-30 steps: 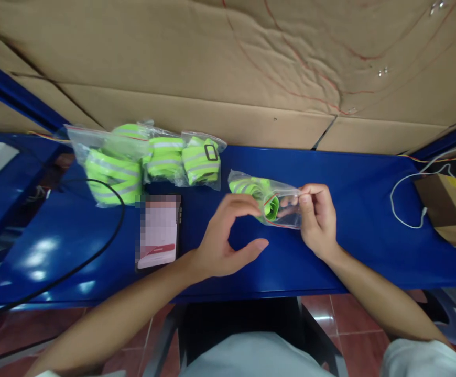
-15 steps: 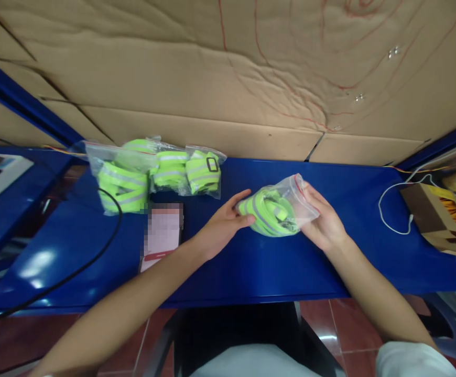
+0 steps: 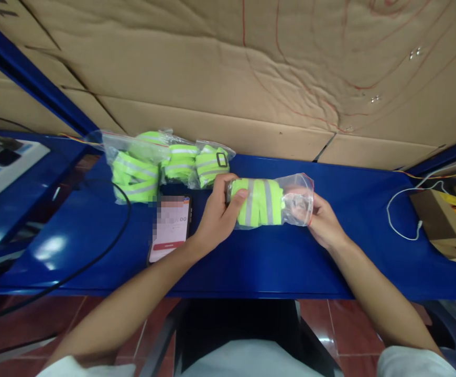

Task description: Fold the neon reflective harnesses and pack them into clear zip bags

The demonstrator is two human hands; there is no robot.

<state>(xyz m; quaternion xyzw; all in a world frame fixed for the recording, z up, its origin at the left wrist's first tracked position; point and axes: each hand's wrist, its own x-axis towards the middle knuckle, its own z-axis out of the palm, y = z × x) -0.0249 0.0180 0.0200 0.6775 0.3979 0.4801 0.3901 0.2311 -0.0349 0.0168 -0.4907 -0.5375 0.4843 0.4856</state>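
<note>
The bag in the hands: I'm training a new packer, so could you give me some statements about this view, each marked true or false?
1. The left hand and the right hand both touch the clear bag. True.
2. The green strap inside has no stripes. False: it has grey stripes.
3. The phone lies to the right of that bag. False: it lies to the left.
4. Cardboard stands behind the table. True.
5. The tabletop is red. False: it is blue.
</note>
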